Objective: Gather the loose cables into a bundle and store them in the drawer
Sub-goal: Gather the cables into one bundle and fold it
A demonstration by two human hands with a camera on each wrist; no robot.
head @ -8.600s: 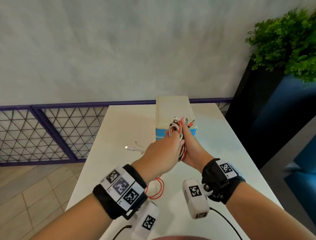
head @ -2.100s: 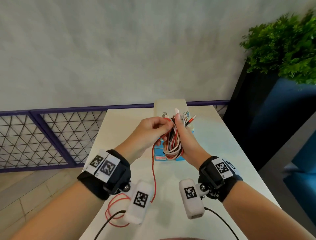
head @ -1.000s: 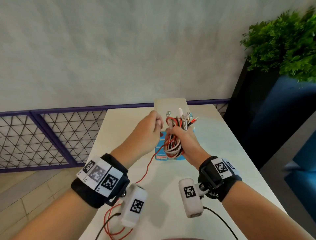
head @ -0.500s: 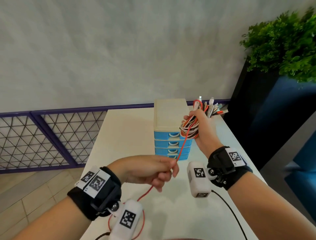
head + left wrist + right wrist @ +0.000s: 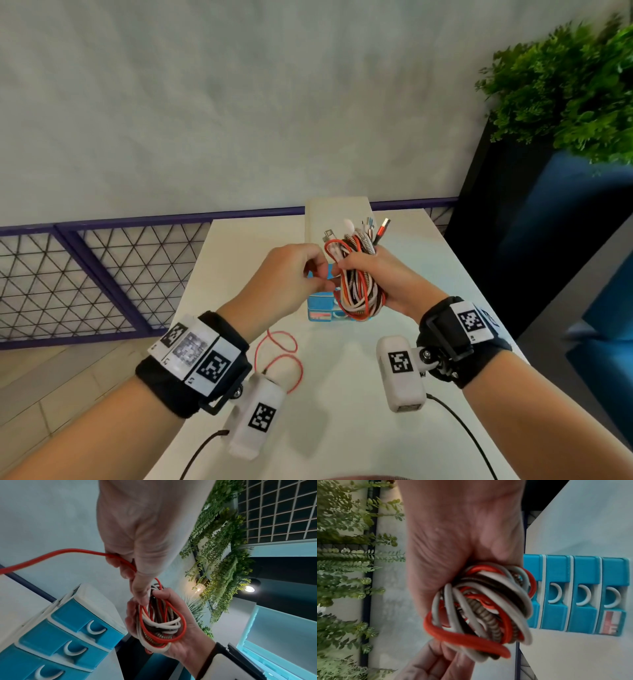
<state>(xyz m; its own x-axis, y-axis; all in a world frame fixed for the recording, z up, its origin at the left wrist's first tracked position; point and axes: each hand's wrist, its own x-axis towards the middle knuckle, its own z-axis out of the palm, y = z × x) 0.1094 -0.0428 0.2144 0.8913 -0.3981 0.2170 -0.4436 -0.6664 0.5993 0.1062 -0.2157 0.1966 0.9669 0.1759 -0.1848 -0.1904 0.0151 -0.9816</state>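
Observation:
A coiled bundle of red, white and braided cables sits in my right hand, which grips it above the table, plug ends sticking up. My left hand is right beside it and pinches the red cable that runs off the bundle. That cable's loose tail lies looped on the table below my left wrist. Behind the hands stands the small drawer unit, white with blue drawers, all pushed in. The bundle fills the right wrist view.
The white table ends in a purple rail and mesh fence on the left. A dark planter with a green plant stands at the right. A grey wall lies behind the table.
My right hand has come back down and left with the bundle, in front of the drawers. My left hand rose from low over the table to meet the bundle, taking up red cable.

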